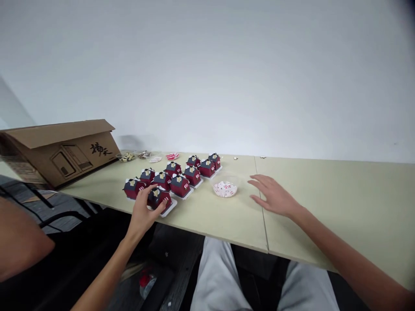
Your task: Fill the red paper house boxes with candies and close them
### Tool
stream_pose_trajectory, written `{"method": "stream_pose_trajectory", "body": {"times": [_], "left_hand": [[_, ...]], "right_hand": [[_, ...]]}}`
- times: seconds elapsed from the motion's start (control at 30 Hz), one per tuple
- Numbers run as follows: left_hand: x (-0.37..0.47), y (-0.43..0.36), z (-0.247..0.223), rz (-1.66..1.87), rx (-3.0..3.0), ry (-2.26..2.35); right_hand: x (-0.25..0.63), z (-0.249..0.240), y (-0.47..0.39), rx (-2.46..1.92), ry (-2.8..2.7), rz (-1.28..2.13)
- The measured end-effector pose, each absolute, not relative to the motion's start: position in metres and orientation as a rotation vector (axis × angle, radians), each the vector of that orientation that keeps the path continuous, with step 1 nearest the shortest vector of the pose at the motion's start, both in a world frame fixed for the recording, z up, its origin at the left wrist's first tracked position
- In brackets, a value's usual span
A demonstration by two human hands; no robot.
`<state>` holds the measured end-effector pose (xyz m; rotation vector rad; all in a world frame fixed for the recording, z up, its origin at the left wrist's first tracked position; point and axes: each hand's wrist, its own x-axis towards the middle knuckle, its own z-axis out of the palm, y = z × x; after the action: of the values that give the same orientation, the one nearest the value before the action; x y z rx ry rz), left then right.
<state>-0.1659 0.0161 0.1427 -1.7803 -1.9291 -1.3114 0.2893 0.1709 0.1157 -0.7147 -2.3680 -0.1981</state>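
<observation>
Gripping the nearest small red paper house with a dark roof (159, 198), the left hand (144, 212) wraps around it. Just behind it, about ten finished-looking houses (180, 185) stand in rows. Right of them, past the clear bowl of red-and-white bits (225, 188), the right hand (275, 197) hovers spread and empty over the pale bench (340, 203).

- Our left hand (145, 210) reaches forward and to the left, palm down, wrist slightly bent.
- Its fingers (154, 203) curl in a loose grasp, thumb tucked at the near side.
- Our left forearm runs bare from the lower left of the view up to that wrist.
- Our right hand (275, 195) lies flat and open, palm down, fingers (257, 181) spread and pointing left.
- Our right forearm stretches bare from the lower right corner, nearly straight.
</observation>
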Motion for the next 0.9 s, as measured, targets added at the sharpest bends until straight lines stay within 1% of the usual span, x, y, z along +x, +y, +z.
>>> {"method": "stream_pose_trajectory", "body": {"times": [0.1,0.17,0.27,0.37,0.57,0.77,0.83,0.9], "left_hand": [[-0.186,0.028,0.134,-1.203,-1.793,-1.945],[-0.193,0.036,0.134,-1.18,-1.79,-1.95],[-0.201,0.043,0.138,-1.169,-1.783,-1.98],[-0.206,0.045,0.139,-1.169,-1.792,-2.007],[-0.21,0.051,0.13,-1.148,-1.744,-1.888],[-0.177,0.03,0.132,-1.343,-1.518,-1.597],[-0.149,0.026,0.13,-1.433,-1.629,-1.524],[-0.109,0.034,0.133,-1.444,-1.991,-1.518]], "right_hand": [[0.238,0.126,0.169,-0.609,-2.513,-0.2],[0.208,0.133,0.172,-0.625,-2.603,-0.16],[0.18,0.145,0.179,-0.858,-2.774,-0.088],[0.169,0.159,0.184,-1.13,-2.928,-0.038],[0.188,0.177,0.178,-1.312,-3.021,0.051],[0.228,0.183,0.176,-1.452,-2.981,0.114],[0.237,0.183,0.177,-1.46,-2.959,0.068],[0.244,0.181,0.176,-1.432,-2.936,-0.017]]}}
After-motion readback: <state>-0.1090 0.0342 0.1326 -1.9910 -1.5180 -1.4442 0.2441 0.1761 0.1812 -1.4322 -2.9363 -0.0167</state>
